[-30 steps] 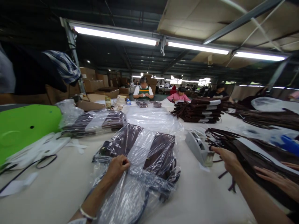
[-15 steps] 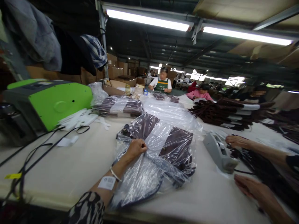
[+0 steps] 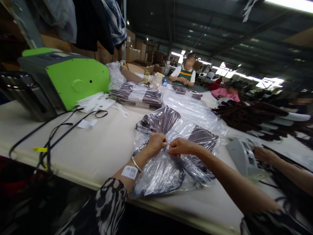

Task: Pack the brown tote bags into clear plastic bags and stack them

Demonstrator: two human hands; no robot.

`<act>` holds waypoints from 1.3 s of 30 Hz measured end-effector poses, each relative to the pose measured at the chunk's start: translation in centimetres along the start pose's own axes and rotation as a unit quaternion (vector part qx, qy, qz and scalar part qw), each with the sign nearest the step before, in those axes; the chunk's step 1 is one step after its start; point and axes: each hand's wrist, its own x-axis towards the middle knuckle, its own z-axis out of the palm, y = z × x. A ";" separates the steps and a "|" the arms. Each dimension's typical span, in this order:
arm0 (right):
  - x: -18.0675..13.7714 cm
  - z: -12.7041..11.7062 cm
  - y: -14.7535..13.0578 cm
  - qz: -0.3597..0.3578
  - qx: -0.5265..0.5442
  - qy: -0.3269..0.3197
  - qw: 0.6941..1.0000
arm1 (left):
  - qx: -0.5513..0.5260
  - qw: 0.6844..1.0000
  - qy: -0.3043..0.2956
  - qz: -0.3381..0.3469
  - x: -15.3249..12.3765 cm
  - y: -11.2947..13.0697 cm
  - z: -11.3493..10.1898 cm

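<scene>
A clear plastic bag [image 3: 158, 174] with folded dark brown garments [image 3: 166, 118] inside lies on the table in front of me. A pale band crosses the garments. My left hand [image 3: 157, 142] is closed, pinching the film near the middle of the bag. Close beside it, my right hand [image 3: 179, 147] is also closed, its fingertips down at the film; what they pinch is too small to make out. Right of the bag stands a grey tape dispenser [image 3: 241, 156], with another person's hand [image 3: 265, 154] just beyond it.
On the left are a green and grey machine [image 3: 78, 81], a steel flask [image 3: 26, 94] and black cables [image 3: 61, 143]. Bagged garments [image 3: 137, 94] and clear plastic sheets [image 3: 188, 104] lie behind. Brown garments [image 3: 259, 117] are piled at right. A person in a green apron [image 3: 184, 74] is across the table.
My right hand has come in from the right to the bag, close to my left hand. My left hand stays closed on the film. The view has shifted and tilted.
</scene>
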 end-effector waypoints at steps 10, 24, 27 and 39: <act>3.5 -2.3 0.3 0.055 -0.071 -0.084 0.992 | -0.002 1.000 -0.003 0.004 0.0 -0.7 0.6; -0.4 -1.3 -0.6 -0.036 0.068 -0.063 0.995 | 0.001 1.000 -0.004 0.015 -0.2 -0.5 0.3; 1.2 -1.4 -0.1 -0.038 0.029 -0.050 0.998 | 0.018 1.000 -0.005 0.014 -0.2 -0.4 0.2; 4.9 -3.2 4.1 0.078 -0.297 0.143 0.941 | 0.015 1.000 0.000 0.008 0.0 -0.3 0.4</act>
